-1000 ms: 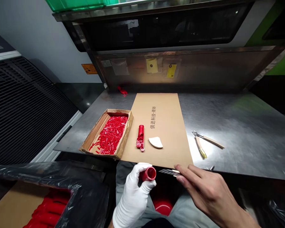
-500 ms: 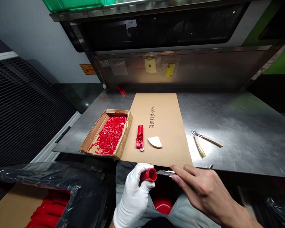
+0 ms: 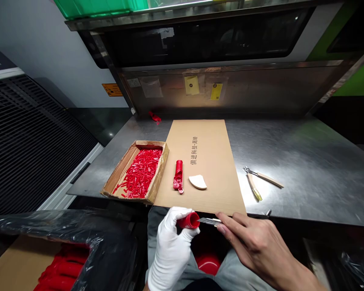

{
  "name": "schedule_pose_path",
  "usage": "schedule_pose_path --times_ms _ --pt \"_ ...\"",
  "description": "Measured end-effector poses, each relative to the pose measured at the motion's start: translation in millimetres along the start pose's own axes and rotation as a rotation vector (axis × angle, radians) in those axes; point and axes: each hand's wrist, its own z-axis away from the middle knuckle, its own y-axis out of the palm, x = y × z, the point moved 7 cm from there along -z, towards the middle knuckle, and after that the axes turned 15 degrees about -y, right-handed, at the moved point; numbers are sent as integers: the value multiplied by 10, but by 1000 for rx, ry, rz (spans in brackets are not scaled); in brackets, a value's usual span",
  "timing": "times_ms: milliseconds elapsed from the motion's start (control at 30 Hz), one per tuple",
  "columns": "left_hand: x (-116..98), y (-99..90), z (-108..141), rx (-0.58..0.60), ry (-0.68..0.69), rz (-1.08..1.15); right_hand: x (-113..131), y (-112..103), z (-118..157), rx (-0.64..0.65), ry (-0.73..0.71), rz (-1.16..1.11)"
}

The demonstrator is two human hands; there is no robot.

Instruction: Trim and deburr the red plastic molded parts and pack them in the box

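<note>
"White-gloved is the left hand (image 3: 171, 250); what does it do?"

"It grasps a red tube (image 3: 186, 221) close to its open end, with the thumb below and the fingers over the top. The tube is above the lap (image 3: 242, 273), just in front of the near edge of the bench (image 3: 300, 161), and its mouth is turned to the right."

"And the right hand (image 3: 257, 238)?"

"It is bare, and it pinches a knife (image 3: 210, 221) between thumb and index finger. The forearm extends from the lower right, the back of the hand upward, the blade pointing to the left."

"Which step is this?"

"I judge that the rim is being trimmed or scraped. The blade tip is at the mouth; whether it touches, I cannot tell."

"So what does the next move ask for?"

"A firm left grip and light pressure along the edge, I think, with the gloved thumb away from the blade. 1 other red part (image 3: 178, 176) lies on the cardboard sheet (image 3: 212, 161)."
</note>
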Motion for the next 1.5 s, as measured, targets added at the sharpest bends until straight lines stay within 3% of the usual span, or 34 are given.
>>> schedule_pose_path --times_ms 300,400,533,667,800,933,1033,1167,1300,1400,1433,1500 --pt "-34 -46 31 -160 92 -86 10 63 21 -32 67 -85" --pt "-38 -57 40 -196 119 -109 -26 95 24 26 153 -287" --pt "-52 -81 30 -221 124 -98 -181 192 105 172 377 -668" --pt "-59 -76 29 -243 133 -79 -255 291 70 53 551 -902" --pt "-30 -6 68 -222 176 -48 -66 469 -173 -9 570 -1048" --pt "8 47 117 -159 178 -6 -20 514 -340 39 504 -1098" --pt "60 135 67 -30 9 24 -153 448 -319 51 481 -1077" --pt "-40 268 -96 3 -169 -18 -332 309 -328 -92 528 -950" --pt "-380 400 -331 60 -63 21 -475 275 -515 -153 532 -869" --pt "-554 431 -539 142 90 -172 -829 285 -602 -185 599 -825" --pt "-557 395 -635 105 118 -284 -975 301 -608 -177 634 -803" --pt "-499 259 -873 -97 115 -540 -1234 373 -612 -116 696 -782"
